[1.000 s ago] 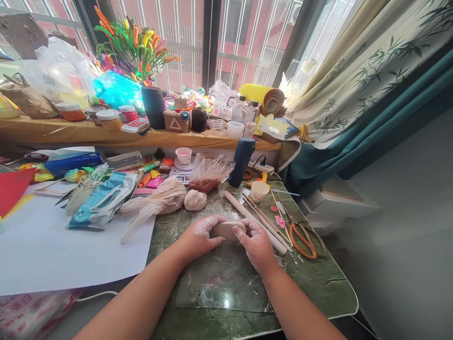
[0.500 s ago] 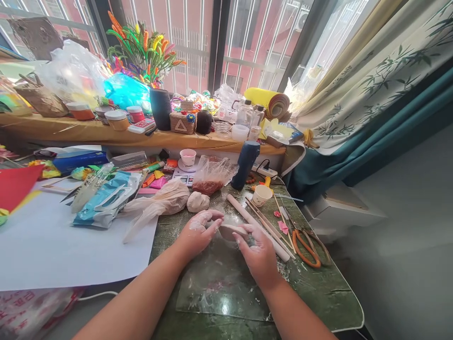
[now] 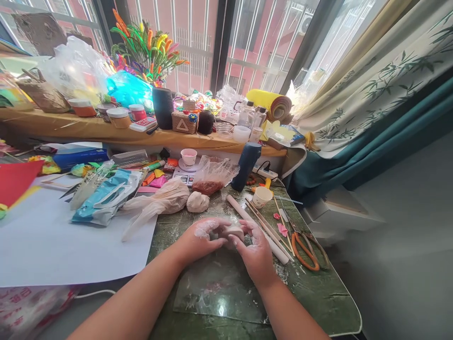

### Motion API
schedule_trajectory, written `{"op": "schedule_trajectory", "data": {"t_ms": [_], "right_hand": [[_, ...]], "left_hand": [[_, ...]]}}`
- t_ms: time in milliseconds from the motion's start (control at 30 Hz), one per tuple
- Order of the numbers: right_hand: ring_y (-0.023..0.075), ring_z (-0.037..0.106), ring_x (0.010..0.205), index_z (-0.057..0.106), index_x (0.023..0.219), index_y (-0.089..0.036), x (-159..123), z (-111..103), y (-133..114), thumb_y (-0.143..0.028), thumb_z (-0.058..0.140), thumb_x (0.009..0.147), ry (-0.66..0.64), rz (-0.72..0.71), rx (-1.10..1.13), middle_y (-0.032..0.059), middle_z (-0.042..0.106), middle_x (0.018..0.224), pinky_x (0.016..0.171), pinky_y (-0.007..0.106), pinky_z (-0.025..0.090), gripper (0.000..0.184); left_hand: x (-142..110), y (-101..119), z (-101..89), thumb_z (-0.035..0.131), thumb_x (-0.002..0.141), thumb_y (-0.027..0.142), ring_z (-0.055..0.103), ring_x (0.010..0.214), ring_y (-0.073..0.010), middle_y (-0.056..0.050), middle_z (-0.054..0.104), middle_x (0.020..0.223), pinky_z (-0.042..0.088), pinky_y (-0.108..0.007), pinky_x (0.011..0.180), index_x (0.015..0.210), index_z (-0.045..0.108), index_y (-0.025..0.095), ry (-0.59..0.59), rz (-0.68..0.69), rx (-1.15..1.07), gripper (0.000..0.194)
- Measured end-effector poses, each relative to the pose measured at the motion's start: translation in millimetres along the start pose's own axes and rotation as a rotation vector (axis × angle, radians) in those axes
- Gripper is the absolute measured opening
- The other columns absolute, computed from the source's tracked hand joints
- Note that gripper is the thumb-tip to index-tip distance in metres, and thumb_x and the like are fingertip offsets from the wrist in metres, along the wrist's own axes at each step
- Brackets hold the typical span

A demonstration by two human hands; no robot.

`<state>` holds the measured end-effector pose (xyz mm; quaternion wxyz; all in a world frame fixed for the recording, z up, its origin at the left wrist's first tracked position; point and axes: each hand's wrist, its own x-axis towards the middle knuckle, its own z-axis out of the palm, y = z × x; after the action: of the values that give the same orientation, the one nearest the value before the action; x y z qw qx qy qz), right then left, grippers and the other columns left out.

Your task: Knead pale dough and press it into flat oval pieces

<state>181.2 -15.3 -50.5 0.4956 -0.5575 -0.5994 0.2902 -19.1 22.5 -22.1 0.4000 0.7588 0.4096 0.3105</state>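
Between my two hands is a flattened piece of pale clay (image 3: 233,231), held just above a clear sheet (image 3: 212,288) on the green table. My left hand (image 3: 205,238), dusted with white powder, curls its fingers and thumb around the clay's left side. On the other side my right hand (image 3: 256,250) grips it, thumb in front and fingers behind. A larger pale clay lump (image 3: 198,202) lies beyond my left hand, beside a knotted plastic bag (image 3: 166,198). To the right of my right hand rests a pale rolling pin (image 3: 256,229).
Wooden sticks (image 3: 269,226), orange-handled scissors (image 3: 306,252) and a paper cup (image 3: 262,196) are on the right. Farther back stand a dark blue cylinder (image 3: 247,166) and a bag of brown material (image 3: 212,182). White paper (image 3: 78,255) covers the left side.
My left hand drew slightly away from the clay, then closed back around it. The clay tilted and turned between my hands. The camera view shifted a little.
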Motion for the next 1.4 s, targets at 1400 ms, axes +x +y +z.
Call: {"op": "schedule_trajectory", "data": {"t_ms": [1400], "right_hand": [[0.0259, 0.066, 0.097, 0.072, 0.102, -0.026, 11, -8, 2, -0.028, 0.063, 0.093, -0.203, -0.254, -0.266, 0.0052, 0.074, 0.099, 0.089, 0.041, 0.052, 0.013]], "left_hand": [[6, 6, -7.7, 0.069, 0.085, 0.033, 0.072, 0.094, -0.0226, -0.002, 0.079, 0.099, 0.055, -0.031, 0.089, 0.1, 0.077, 0.024, 0.057, -0.085, 0.027, 0.02]]}}
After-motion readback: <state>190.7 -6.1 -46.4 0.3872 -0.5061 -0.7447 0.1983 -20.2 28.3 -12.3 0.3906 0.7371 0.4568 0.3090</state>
